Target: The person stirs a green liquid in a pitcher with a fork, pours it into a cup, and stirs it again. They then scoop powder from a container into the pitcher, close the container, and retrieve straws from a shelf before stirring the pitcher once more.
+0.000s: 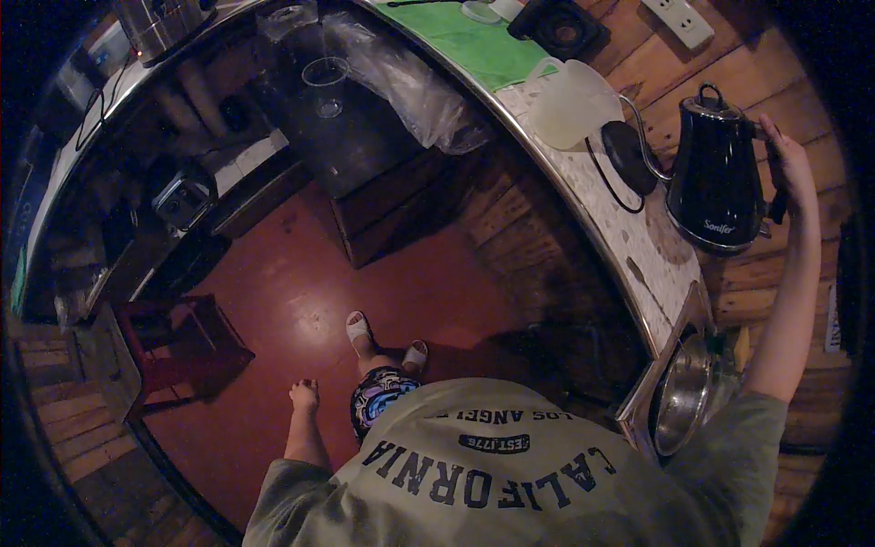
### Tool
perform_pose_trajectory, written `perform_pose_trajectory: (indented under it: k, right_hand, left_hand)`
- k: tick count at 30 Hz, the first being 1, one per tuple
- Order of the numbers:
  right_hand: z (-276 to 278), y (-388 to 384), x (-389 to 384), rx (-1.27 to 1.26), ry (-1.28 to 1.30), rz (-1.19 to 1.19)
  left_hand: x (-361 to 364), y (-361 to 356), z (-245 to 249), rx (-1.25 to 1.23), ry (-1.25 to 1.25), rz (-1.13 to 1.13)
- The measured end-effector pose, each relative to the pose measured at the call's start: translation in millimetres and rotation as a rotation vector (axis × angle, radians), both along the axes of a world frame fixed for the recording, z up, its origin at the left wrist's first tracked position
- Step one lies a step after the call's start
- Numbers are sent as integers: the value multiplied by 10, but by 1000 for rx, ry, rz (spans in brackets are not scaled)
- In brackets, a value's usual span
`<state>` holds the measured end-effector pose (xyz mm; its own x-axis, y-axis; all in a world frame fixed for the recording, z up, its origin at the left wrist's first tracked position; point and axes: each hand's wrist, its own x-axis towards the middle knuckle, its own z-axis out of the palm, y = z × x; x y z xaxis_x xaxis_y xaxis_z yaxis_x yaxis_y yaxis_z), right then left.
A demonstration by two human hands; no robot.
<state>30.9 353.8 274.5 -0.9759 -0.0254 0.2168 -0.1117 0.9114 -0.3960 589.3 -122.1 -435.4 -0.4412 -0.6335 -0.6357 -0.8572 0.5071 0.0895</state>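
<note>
My right hand (791, 169) is wrapped round the handle of a black electric kettle (715, 182) marked "Sonifer". The kettle is off its round black base (631, 150), close beside it on the wall side, with its lid on and its spout toward the base. Just past the base stands a translucent pitcher (572, 105). Down at my side, over the red floor, hangs my left hand (305, 394), its fingers curled in and nothing visible in them.
The speckled counter (652, 273) curves along my right, with a metal sink basin (684, 392) near me. A green cloth (460, 41) lies farther along it. A clear cup (326, 91) and plastic bag (401, 82) sit on a dark cabinet. A red stool (178, 342) stands left.
</note>
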Motion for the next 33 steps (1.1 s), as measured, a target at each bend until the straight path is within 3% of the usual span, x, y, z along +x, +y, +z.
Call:
perform_pose_trajectory:
  k: [4, 13, 19, 24, 28, 33]
  right_hand:
    - [24, -2, -2, 19, -41, -53]
    - [-14, -14, 25, -54, 50, 81]
    - [41, 4, -32, 59, 14, -70]
    - [1, -87, 58, 104, 109, 122]
    - [28, -105, 18, 91, 74, -28]
    - [68, -54, -50, 71, 26, -7]
  left_hand:
    - [13, -40, -55, 32, -22, -70]
    - [-4, -52, -62, 20, -16, -57]
    - [36, -47, -175, 0, 15, 28]
    - [52, -105, -235, 66, 19, -25]
    - [78, -111, -292, 63, 10, -31]
    - [91, -105, -268, 42, 17, -66]
